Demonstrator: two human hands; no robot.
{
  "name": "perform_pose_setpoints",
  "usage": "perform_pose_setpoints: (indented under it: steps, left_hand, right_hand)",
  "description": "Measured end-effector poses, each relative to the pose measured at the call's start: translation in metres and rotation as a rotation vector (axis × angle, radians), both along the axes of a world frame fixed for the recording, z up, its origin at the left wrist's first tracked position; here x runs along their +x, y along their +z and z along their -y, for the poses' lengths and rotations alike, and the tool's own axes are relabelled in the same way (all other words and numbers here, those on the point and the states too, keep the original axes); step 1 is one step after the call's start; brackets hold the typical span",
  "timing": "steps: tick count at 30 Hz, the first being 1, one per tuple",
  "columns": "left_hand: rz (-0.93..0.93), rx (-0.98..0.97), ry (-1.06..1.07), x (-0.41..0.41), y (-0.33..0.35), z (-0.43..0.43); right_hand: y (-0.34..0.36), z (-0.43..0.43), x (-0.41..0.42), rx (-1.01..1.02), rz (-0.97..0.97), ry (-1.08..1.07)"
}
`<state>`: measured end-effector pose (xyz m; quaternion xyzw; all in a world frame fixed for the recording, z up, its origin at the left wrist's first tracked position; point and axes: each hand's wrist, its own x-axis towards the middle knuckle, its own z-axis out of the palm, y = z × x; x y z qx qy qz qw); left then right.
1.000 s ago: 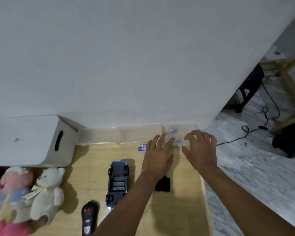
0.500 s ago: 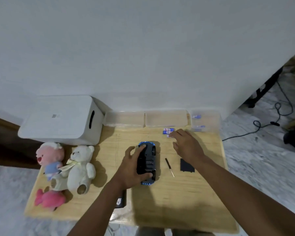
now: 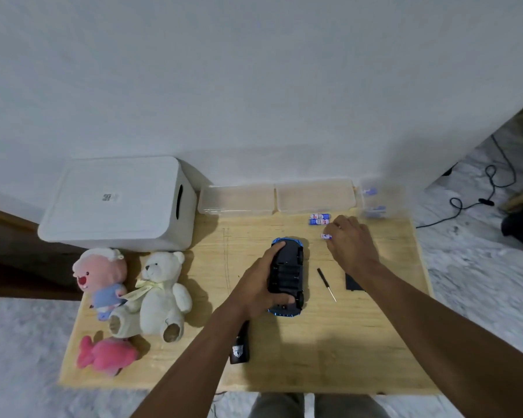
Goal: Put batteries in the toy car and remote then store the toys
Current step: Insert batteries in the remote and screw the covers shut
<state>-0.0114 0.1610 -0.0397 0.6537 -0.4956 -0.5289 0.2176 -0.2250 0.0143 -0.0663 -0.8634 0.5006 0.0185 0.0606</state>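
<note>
Battery picked up for the car

My left hand gripped the upturned blue plastic toy car on the wooden table; my right hand, reaching moments earlier, pinched one small blue-and-white battery.

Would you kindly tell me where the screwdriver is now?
In the head view, the screwdriver lies on the table, just right of the upturned toy car and left of the black battery cover.
</note>
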Motion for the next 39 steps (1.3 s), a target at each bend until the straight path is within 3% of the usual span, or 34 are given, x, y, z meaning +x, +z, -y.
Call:
perform_pose_setpoints:
  steps: [6,13,18,23,30,36,39]
  left_hand:
    - [0.007,-0.028,0.009,0.008,0.002,0.006]
    - [0.009,-0.033,0.012,0.016,0.0,0.011]
    - [0.008,-0.045,0.027,0.019,-0.003,0.011]
    - [0.009,-0.047,0.034,0.019,-0.003,0.012]
    - [0.001,-0.053,0.037,0.021,-0.004,0.015]
    - [-0.014,-0.046,0.057,0.022,0.0,0.019]
    - [-0.018,-0.041,0.053,0.021,0.001,0.021]
  right_hand:
    - [0.02,-0.005,0.009,0.233,0.277,-0.12]
    - [0.02,0.006,0.027,0.096,-0.01,-0.133]
    - [0.011,-0.004,0.023,0.057,0.04,-0.087]
    - [0.005,-0.001,0.025,-0.001,-0.06,-0.047]
    - [0.005,0.005,0.025,-0.025,-0.054,0.079]
    - [0.006,-0.004,0.021,0.193,0.066,-0.214]
    - [0.012,-0.005,0.023,0.239,0.232,-0.331]
